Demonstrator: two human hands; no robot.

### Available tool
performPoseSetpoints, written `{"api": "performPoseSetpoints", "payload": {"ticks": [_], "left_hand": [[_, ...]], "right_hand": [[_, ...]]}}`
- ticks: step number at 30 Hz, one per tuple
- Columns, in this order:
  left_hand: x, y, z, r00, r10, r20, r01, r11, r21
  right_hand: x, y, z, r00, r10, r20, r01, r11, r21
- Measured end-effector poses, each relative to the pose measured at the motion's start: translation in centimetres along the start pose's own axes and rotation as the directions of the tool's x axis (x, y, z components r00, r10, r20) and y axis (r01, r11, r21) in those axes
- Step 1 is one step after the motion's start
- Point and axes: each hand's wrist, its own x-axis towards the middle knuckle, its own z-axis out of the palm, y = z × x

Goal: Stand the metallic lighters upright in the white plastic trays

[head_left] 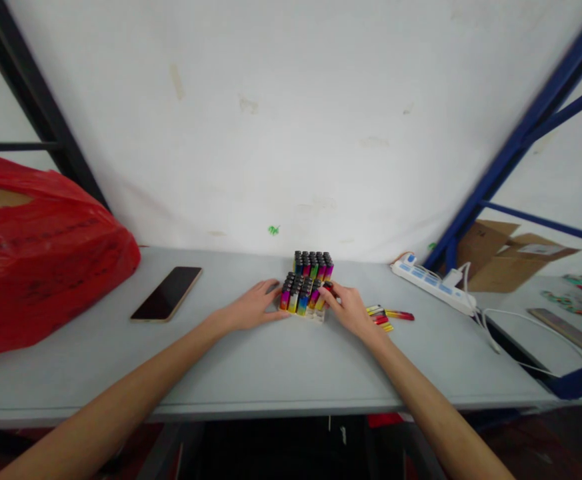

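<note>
Colourful lighters stand upright in rows in a pale tray on the grey table. Behind it stands a second block of upright lighters. My left hand rests at the tray's left side, thumb and fingers apart around its corner, holding nothing. At the tray's right end, my right hand has its thumb and fingers closed on a lighter with a red part showing. Several loose lighters lie on the table just right of my right hand.
A phone lies on the table at the left, beside a large red bag. A white power strip with cables and cardboard boxes are at the right. A wall rises behind the table.
</note>
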Motion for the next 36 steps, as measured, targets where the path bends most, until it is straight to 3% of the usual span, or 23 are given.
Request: {"api": "performPoseSetpoints", "payload": {"ticks": [10, 19, 26, 36], "left_hand": [[0.0, -0.6, 0.4, 1.0, 0.004, -0.01, -0.004, 1.0, 0.006], [0.0, -0.8, 0.4, 1.0, 0.001, -0.007, -0.001, 1.0, -0.006], [0.0, -0.2, -0.2, 1.0, -0.014, 0.024, 0.014, 1.0, 0.003], [0.0, -0.3, -0.1, 1.0, -0.004, 0.0, 0.004, 1.0, -0.007]], "right_hand": [[0.2, 0.1, 0.0, 0.98, -0.091, 0.176, 0.098, 0.995, -0.032], [0.0, -0.2, 0.6, 0.981, -0.113, 0.155, 0.122, 0.991, -0.048], [0.0, -0.5, 1.3, 0.982, -0.12, 0.148, 0.15, 0.965, -0.215], [0.1, -1.1, 0.2, 0.985, -0.001, 0.175, 0.059, 0.943, -0.327]]}}
